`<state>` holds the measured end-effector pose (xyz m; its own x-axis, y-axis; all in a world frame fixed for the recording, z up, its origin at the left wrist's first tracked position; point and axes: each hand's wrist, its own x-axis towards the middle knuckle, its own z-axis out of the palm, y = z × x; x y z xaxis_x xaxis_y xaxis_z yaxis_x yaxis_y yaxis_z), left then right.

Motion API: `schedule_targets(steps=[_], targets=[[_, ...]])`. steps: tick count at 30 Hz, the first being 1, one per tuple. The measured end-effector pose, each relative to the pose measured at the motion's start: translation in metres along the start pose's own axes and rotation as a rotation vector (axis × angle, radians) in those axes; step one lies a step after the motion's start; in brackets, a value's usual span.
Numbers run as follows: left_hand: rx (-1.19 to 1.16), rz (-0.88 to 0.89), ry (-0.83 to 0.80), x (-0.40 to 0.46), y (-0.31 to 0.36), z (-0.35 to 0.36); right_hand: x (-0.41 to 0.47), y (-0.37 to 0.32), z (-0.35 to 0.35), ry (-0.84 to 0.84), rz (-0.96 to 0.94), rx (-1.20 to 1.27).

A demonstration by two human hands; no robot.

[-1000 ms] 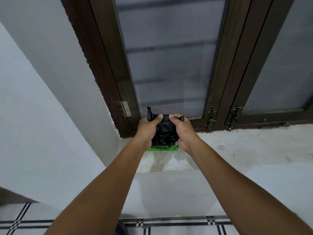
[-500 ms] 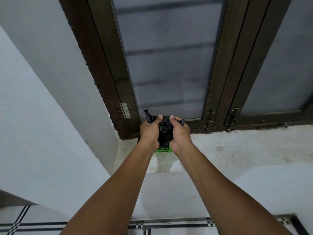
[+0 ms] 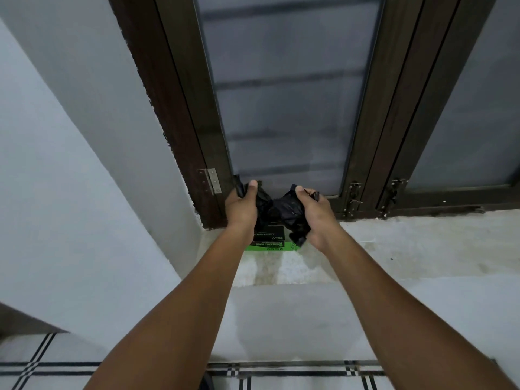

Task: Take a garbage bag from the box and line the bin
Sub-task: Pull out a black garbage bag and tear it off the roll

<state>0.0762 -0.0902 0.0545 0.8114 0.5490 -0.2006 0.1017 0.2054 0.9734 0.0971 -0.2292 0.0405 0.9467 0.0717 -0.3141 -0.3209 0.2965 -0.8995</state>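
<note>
A crumpled black garbage bag point(image 3: 277, 211) is stretched between both hands, just above a green and black box of bags point(image 3: 270, 242) that lies on the pale window sill point(image 3: 394, 249). My left hand point(image 3: 242, 209) grips the bag's left end, thumb up. My right hand point(image 3: 315, 213) grips its right end. The hands and the bag cover the back part of the box. No bin is in view.
A dark-framed window with frosted panes point(image 3: 281, 108) stands right behind the hands, with a hinge point(image 3: 209, 180) at left and latches point(image 3: 354, 199) at right. A white wall point(image 3: 70, 164) slopes at left. Checked tiles point(image 3: 281, 375) lie at the bottom.
My hands, close together half a second ago, have moved apart, pulling the bunched bag wider between them. More of the box shows below.
</note>
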Motion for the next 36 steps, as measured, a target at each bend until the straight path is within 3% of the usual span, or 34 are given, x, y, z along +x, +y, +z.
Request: schedule_targets(steps=[5, 9, 16, 20, 25, 28, 30, 32, 36], targets=[[0.453, 0.300, -0.096, 0.015, 0.001, -0.014, -0.004, -0.024, -0.028, -0.320, -0.015, -0.598], [0.511, 0.342, -0.148, 0.015, 0.000, -0.013, -0.004, -0.031, -0.029, -0.432, 0.065, -0.755], [0.224, -0.087, -0.370, -0.010, 0.008, -0.006, -0.011, -0.019, -0.024, -0.500, 0.090, -0.316], [-0.061, -0.248, -0.322, -0.017, 0.013, 0.007, -0.018, -0.008, -0.008, -0.462, 0.151, 0.049], [-0.406, -0.376, -0.296, -0.010, 0.011, 0.012, -0.025, -0.003, 0.002, -0.371, 0.192, 0.315], [-0.544, -0.390, -0.156, 0.001, 0.009, 0.001, -0.019, -0.010, -0.009, -0.267, 0.168, 0.595], [-0.470, -0.359, -0.062, 0.010, 0.001, -0.011, -0.017, -0.020, -0.020, -0.204, 0.123, 0.428], [-0.324, -0.356, -0.039, 0.011, -0.006, -0.018, -0.010, -0.025, -0.031, -0.165, 0.078, 0.002], [-0.243, -0.411, -0.202, -0.003, -0.010, -0.015, 0.007, -0.021, -0.054, -0.147, 0.092, -0.711]])
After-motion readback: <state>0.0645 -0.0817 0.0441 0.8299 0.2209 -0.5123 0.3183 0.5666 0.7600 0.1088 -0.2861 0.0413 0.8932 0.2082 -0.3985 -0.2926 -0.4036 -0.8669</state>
